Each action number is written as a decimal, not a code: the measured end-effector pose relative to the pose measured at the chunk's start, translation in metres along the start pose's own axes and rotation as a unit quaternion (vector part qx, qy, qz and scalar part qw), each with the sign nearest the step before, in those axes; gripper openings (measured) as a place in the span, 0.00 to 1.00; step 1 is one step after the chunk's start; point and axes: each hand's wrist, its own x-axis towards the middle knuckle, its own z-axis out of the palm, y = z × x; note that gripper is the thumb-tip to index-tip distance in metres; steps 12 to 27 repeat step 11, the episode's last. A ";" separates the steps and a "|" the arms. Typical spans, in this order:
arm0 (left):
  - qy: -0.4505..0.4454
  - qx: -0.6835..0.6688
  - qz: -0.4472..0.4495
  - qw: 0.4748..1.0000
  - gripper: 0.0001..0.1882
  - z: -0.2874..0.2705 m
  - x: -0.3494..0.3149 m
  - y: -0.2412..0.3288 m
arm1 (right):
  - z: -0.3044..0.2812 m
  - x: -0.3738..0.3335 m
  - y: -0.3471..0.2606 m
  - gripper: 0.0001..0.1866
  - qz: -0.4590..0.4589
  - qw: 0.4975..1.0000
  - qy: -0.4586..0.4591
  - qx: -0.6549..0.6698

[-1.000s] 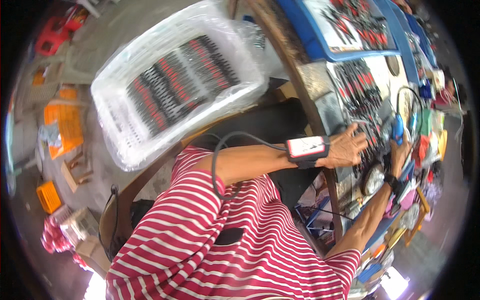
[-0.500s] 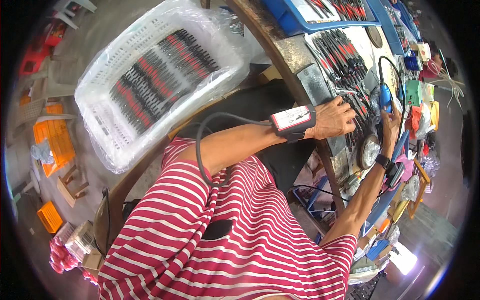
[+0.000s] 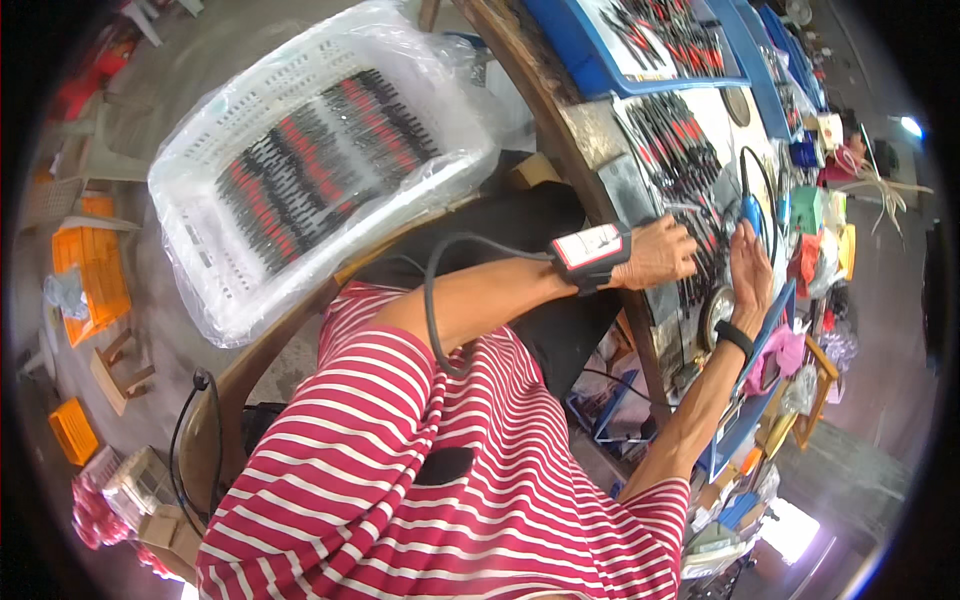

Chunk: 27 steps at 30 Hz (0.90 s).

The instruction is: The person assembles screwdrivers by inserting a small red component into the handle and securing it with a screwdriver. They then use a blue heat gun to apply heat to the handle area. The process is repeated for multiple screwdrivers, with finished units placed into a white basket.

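At the bench edge, my left hand [image 3: 655, 255] has its fingers curled down beside a row of pliers [image 3: 712, 245] with black and red handles; what lies under the fingertips is hidden. My right hand [image 3: 750, 272] is turned palm up to its right, with fingers stretched toward the lower end of a blue hand tool [image 3: 751, 212] on a black cord. The fingertips meet or nearly meet that tool. More red-and-black pliers [image 3: 672, 140] lie in a bundle beyond my hands. A round dish [image 3: 715, 316] sits by my right wrist.
A white plastic-lined basket [image 3: 188, 225] at the left holds rows of pliers. Blue trays [image 3: 600, 72] stand on the far bench. A grey metal plate [image 3: 627, 192] borders the bench edge. A green box [image 3: 808, 210] and bags crowd the right. A cable runs along my left arm.
My right hand has shifted slightly left and rolled to show more of its palm at the blue tool. My left hand stays in nearly the same place. The whole view has shifted a little.
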 end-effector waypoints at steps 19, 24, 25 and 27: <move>0.006 -0.046 -0.008 0.999 0.05 0.001 0.000 -0.001 | -0.005 -0.009 0.002 0.28 0.065 0.929 -0.012 0.365; 0.006 -0.046 -0.008 0.999 0.05 0.001 0.000 -0.001 | -0.005 -0.009 0.002 0.28 0.065 0.929 -0.012 0.365; 0.006 -0.046 -0.008 0.999 0.05 0.001 0.000 -0.001 | -0.005 -0.009 0.002 0.28 0.065 0.929 -0.012 0.365; 0.006 -0.046 -0.008 0.999 0.05 0.001 0.000 -0.001 | -0.005 -0.009 0.002 0.28 0.065 0.929 -0.012 0.365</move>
